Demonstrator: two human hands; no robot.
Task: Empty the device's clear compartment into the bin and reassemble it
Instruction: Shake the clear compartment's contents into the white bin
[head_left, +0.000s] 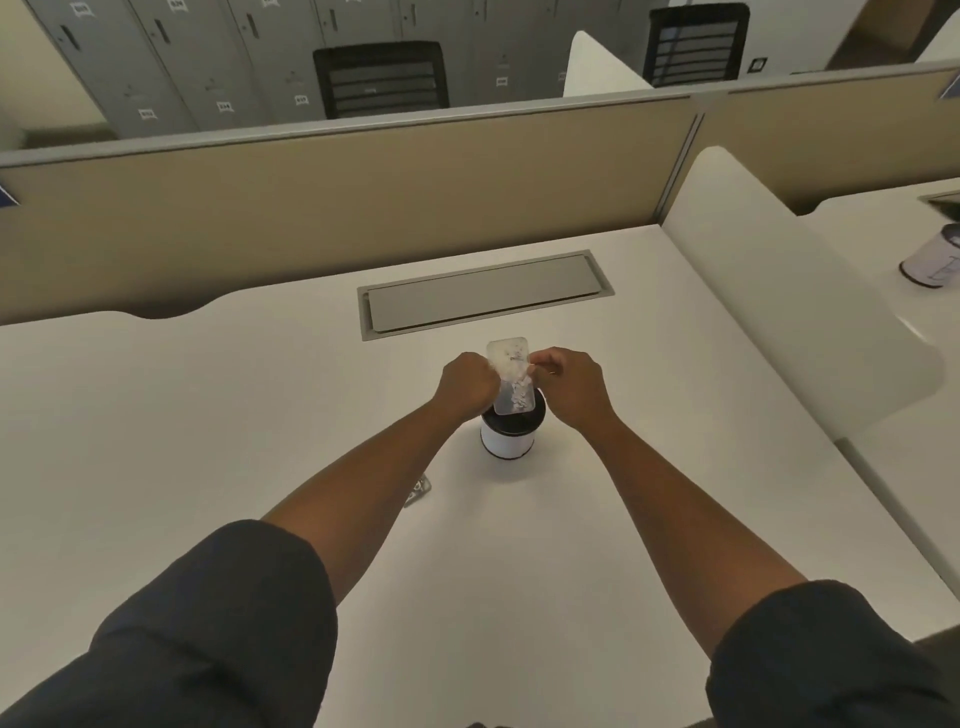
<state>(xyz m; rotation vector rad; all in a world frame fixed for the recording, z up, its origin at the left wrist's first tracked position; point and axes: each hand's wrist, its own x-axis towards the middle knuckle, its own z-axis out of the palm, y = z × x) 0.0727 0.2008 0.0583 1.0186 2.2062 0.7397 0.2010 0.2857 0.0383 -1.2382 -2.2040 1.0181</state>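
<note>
A clear plastic compartment (511, 376) with small white paper bits inside is held tilted, its lower end over the mouth of a small white bin with a black rim (508, 436) on the desk. My left hand (467, 384) grips its left side and my right hand (569, 382) pinches its right edge. A small part of the device (420, 489) lies on the desk beside my left forearm, mostly hidden by the arm.
A grey cable hatch (483, 293) is set into the white desk (208, 415) behind the bin. A beige partition (337, 197) closes the back, a white divider (795, 291) the right. A second small bin (932, 260) stands on the neighbouring desk.
</note>
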